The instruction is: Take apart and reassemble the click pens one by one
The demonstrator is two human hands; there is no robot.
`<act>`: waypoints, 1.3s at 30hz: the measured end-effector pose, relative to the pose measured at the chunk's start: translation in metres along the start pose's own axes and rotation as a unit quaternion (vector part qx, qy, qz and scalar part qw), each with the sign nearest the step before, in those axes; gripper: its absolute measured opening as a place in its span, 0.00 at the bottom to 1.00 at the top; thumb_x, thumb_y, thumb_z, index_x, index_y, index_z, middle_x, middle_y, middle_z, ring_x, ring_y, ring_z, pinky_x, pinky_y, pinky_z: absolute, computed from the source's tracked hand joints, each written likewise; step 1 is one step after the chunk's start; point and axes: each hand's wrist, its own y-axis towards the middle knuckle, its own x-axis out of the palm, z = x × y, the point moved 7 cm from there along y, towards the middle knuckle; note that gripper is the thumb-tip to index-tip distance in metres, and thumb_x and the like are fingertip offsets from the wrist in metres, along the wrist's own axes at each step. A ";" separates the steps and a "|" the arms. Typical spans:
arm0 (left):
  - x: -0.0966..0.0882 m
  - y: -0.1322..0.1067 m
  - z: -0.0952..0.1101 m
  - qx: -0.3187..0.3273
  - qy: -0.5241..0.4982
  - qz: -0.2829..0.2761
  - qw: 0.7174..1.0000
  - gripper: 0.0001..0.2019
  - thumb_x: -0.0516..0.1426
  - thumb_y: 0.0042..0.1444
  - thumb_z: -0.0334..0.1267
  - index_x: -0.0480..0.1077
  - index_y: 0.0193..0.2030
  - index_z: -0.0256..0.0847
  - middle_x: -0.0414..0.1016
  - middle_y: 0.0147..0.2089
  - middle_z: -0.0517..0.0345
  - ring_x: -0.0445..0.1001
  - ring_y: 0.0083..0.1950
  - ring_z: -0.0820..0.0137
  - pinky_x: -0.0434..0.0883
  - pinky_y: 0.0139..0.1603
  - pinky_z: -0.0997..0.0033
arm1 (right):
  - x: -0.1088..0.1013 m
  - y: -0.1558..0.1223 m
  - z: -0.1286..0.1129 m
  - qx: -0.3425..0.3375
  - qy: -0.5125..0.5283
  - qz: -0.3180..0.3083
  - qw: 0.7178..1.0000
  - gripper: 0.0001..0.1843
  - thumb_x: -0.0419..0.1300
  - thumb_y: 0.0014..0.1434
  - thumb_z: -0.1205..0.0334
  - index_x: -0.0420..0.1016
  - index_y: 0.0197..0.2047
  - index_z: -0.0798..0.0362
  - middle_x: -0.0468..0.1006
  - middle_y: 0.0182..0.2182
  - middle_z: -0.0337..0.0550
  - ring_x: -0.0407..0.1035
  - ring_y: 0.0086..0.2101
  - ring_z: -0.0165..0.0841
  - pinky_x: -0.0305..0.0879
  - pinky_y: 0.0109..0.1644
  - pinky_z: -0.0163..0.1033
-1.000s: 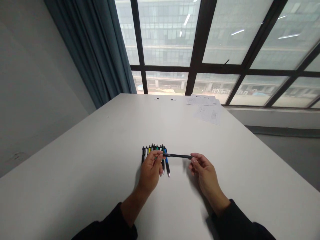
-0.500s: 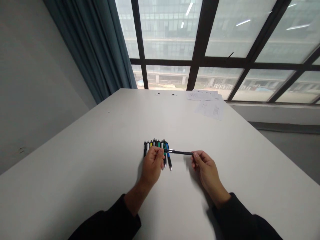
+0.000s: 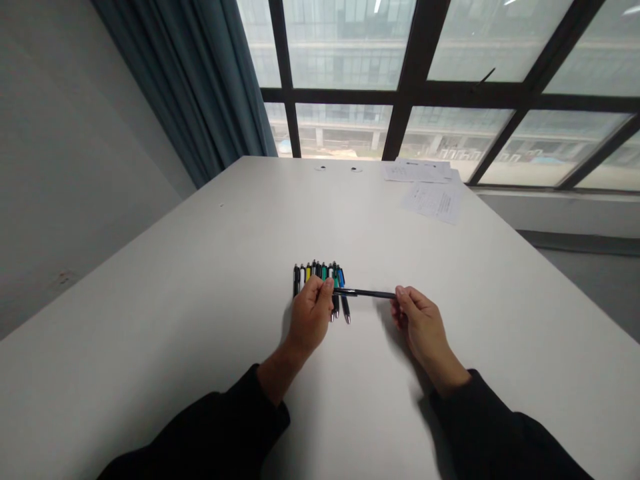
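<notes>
Black and thin, the pen (image 3: 365, 293) sits up off the table, held between your two hands. Your left hand (image 3: 310, 317) is closed on one end of it, and your right hand (image 3: 423, 323) pinches the other end with its fingertips (image 3: 400, 297). So your hands are apart, and only the pen joins them.

Just under your left hand is a row of click pens (image 3: 320, 277), lying side by side on the white table (image 3: 150, 313). You can see black, white, yellow, green and blue ones (your left hand hides part of the row). The thin pen passes above the right end of the row, near the blue pen (image 3: 341, 277). Their silver tips point toward you.

Black sleeves (image 3: 480, 420) cover both your arms. Far away on the table lie some papers (image 3: 434, 202). Past them is a big window (image 3: 415, 97) with dark bars, and a blue curtain (image 3: 185, 87) hangs at its left side.
</notes>
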 end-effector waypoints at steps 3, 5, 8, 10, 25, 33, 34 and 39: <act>0.001 0.000 0.002 0.017 0.018 -0.010 1.000 0.20 0.51 0.62 0.52 0.56 0.25 0.40 0.60 0.20 0.67 0.58 0.19 0.80 0.57 0.19 0.82 | -0.002 0.000 0.001 0.007 -0.014 0.013 1.000 0.24 0.60 0.56 0.42 0.64 0.23 0.54 0.67 0.20 0.36 0.57 0.18 0.24 0.50 0.18 0.30; 0.000 0.000 0.002 0.016 0.021 -0.008 1.000 0.21 0.50 0.62 0.52 0.57 0.25 0.40 0.60 0.19 0.67 0.59 0.19 0.80 0.57 0.19 0.82 | -0.002 0.000 0.001 0.009 -0.028 0.017 0.999 0.25 0.60 0.56 0.41 0.65 0.23 0.54 0.66 0.18 0.36 0.56 0.17 0.24 0.50 0.18 0.30; 0.000 0.000 0.001 0.010 0.016 -0.002 1.000 0.21 0.51 0.62 0.53 0.57 0.25 0.40 0.59 0.19 0.67 0.59 0.18 0.80 0.58 0.19 0.82 | -0.003 0.000 -0.002 -0.004 -0.065 0.016 0.998 0.26 0.58 0.57 0.40 0.67 0.22 0.54 0.65 0.16 0.35 0.56 0.16 0.24 0.50 0.18 0.31; 0.000 0.000 0.001 0.007 0.014 -0.001 1.000 0.21 0.51 0.61 0.53 0.58 0.24 0.40 0.60 0.18 0.67 0.59 0.18 0.80 0.58 0.19 0.82 | -0.004 0.000 -0.004 -0.015 -0.087 0.013 0.996 0.27 0.56 0.59 0.40 0.67 0.21 0.55 0.63 0.15 0.35 0.55 0.16 0.25 0.50 0.18 0.31; 0.017 -0.008 -0.008 -0.097 -0.068 -0.101 0.988 0.30 0.54 0.56 0.58 0.61 0.12 0.37 0.60 0.09 0.62 0.51 0.09 0.82 0.46 0.11 0.79 | -0.010 -0.002 -0.006 -0.031 -0.118 0.046 0.991 0.37 0.44 0.57 0.29 0.62 0.15 0.52 0.63 0.10 0.38 0.56 0.13 0.27 0.49 0.18 0.34; 0.054 -0.037 -0.015 -0.278 -0.244 -0.422 0.828 0.20 0.53 0.51 0.48 0.74 0.25 0.30 0.72 0.20 0.50 0.68 0.17 0.73 0.60 0.15 0.76 | -0.005 0.000 -0.003 -0.003 -0.093 0.017 0.995 0.32 0.52 0.56 0.33 0.63 0.17 0.52 0.60 0.09 0.34 0.51 0.12 0.25 0.45 0.17 0.34; 0.057 -0.045 -0.013 -0.291 -0.238 -0.468 0.800 0.18 0.54 0.50 0.46 0.76 0.29 0.29 0.74 0.23 0.48 0.70 0.19 0.72 0.61 0.16 0.76 | -0.002 -0.001 -0.005 -0.005 -0.101 0.002 0.995 0.32 0.53 0.57 0.34 0.63 0.17 0.53 0.59 0.09 0.34 0.51 0.13 0.25 0.45 0.18 0.34; 0.061 -0.059 -0.011 -0.260 -0.123 -0.535 0.794 0.15 0.57 0.55 0.42 0.77 0.39 0.30 0.72 0.26 0.55 0.67 0.22 0.77 0.61 0.20 0.79 | 0.015 -0.011 -0.018 -0.047 -0.192 -0.083 0.977 0.33 0.53 0.60 0.38 0.58 0.14 0.54 0.57 0.11 0.33 0.50 0.16 0.24 0.46 0.21 0.33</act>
